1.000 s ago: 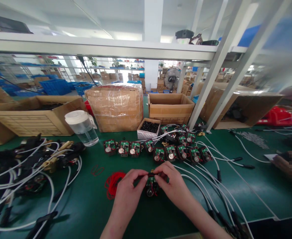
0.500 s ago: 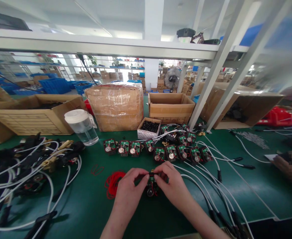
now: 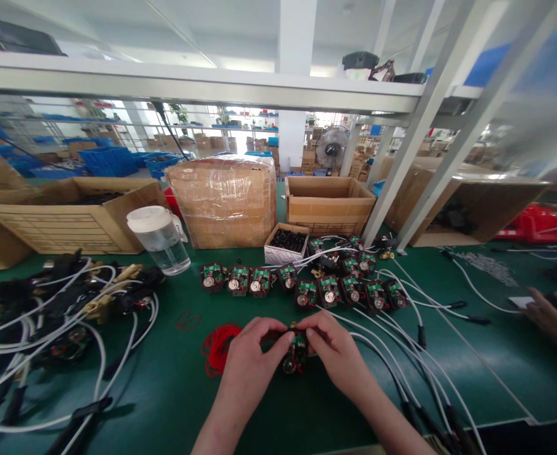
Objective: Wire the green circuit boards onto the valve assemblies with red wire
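Note:
My left hand (image 3: 253, 357) and my right hand (image 3: 337, 351) meet over the green mat, both pinched on one small black module with a green circuit board (image 3: 295, 355). Left thumb and fingers press its left side, right fingers its top right. A heap of red rubber bands (image 3: 215, 344) lies just left of my left hand. A row of like modules (image 3: 301, 287) with white cables stands beyond my hands.
A clear water jug (image 3: 160, 240), a wrapped carton (image 3: 224, 201), open cartons (image 3: 328, 202) and a small white box of black parts (image 3: 285, 243) stand behind. Tangled white cables and black parts (image 3: 55, 309) fill the left. Another person's hand (image 3: 556, 319) rests at right.
My hands stay on the module; the left thumb has shifted onto its face and the module sits slightly more upright. The view moved a little.

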A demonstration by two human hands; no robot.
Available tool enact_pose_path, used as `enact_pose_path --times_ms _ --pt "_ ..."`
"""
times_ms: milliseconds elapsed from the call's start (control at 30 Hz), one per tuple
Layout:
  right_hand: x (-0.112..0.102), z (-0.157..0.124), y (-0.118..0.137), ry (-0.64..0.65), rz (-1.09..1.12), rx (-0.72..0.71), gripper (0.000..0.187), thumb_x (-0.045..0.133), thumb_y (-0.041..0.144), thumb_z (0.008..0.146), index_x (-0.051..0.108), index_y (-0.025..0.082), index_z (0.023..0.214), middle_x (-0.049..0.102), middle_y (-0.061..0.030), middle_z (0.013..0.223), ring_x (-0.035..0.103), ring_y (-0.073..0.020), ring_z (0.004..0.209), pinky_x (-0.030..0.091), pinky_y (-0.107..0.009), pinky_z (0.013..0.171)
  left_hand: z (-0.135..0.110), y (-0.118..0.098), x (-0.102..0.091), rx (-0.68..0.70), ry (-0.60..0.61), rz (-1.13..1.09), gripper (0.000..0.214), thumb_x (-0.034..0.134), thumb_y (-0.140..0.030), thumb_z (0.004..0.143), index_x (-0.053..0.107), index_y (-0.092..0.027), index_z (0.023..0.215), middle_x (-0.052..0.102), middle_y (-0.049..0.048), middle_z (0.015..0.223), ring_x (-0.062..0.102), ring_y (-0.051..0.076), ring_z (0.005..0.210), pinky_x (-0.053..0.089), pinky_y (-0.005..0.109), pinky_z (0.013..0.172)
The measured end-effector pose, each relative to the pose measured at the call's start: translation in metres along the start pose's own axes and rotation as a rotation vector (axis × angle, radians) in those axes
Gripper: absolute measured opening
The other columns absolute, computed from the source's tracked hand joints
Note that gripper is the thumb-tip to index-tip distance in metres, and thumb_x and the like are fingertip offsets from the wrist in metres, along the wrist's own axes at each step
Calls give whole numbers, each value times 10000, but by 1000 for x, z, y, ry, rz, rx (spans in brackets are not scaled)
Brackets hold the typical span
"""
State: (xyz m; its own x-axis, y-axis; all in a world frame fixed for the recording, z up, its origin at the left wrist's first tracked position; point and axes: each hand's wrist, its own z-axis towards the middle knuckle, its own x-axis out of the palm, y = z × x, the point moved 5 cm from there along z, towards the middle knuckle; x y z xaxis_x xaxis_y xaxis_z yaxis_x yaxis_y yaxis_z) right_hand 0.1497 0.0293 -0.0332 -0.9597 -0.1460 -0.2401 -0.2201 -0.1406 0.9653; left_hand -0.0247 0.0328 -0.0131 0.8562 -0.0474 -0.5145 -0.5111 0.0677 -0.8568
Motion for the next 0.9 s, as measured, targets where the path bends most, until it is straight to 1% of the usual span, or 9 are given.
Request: enact_pose_path --times_ms 67,167,300,400,500,633,767,833,900 --pt "0 1 1 -5 -20 -7 184 504 250 958 681 240 1006 561 -30 969 591 -164 768 525 -287 654 2 0 1 -10 -3 11 181 638 -398 840 710 -233 856 706 19 889 671 211 844 523 349 797" --pt "0 2 5 -40 -112 -42 134 558 227 926 682 237 974 576 -16 922 571 -163 756 486 -291 667 4 -1 2 -6 -11 28 145 604 -337 851 700 -230 826 689 14 857 661 203 812 509 336 772" --pt "1 3 10 -69 -168 -57 110 580 195 900 679 230 930 583 -11 901 558 -165 768 463 -289 677 1 -1 0 13 -12 13 153 556 -266 857 706 -237 866 694 14 892 662 196 842 503 323 785" --pt "2 3 11 -76 -174 -59 105 575 203 904 676 228 922 584 -11 896 562 -167 772 462 -290 676 0 0 1 19 5 -19 171 564 -330 878 705 -235 875 696 17 896 663 197 843 505 320 783" --pt "4 3 13 -102 -190 -57 63 608 198 875 665 220 888 573 -7 870 558 -163 740 458 -285 649 2 0 2 -8 5 -24 184 625 -394 850 695 -225 843 683 19 877 655 200 817 503 318 757" --pt "6 5 15 -147 -241 -71 69 604 150 837 637 211 832 555 -1 839 552 -157 709 448 -281 626 4 -2 1 -11 0 -1 164 605 -353 852 687 -223 799 665 16 845 643 195 794 488 311 734" --pt "8 5 14 -148 -263 -57 58 608 157 833 621 212 819 553 1 830 550 -156 706 448 -285 635 2 -3 -2 22 37 -32 200 534 -323 888 715 -238 877 691 21 895 655 198 855 491 313 779" --pt "9 5 13 -160 -260 -42 43 628 177 829 611 214 815 548 2 829 541 -155 702 446 -285 631 1 -1 -2 21 51 -55 205 541 -343 889 717 -240 905 698 23 915 659 200 869 496 316 791" --pt "10 6 12 -175 -258 -27 58 647 194 822 597 216 801 540 5 820 530 -154 693 439 -285 622 2 1 -1 0 45 -60 187 576 -363 869 710 -233 879 694 22 896 660 203 853 501 317 781"
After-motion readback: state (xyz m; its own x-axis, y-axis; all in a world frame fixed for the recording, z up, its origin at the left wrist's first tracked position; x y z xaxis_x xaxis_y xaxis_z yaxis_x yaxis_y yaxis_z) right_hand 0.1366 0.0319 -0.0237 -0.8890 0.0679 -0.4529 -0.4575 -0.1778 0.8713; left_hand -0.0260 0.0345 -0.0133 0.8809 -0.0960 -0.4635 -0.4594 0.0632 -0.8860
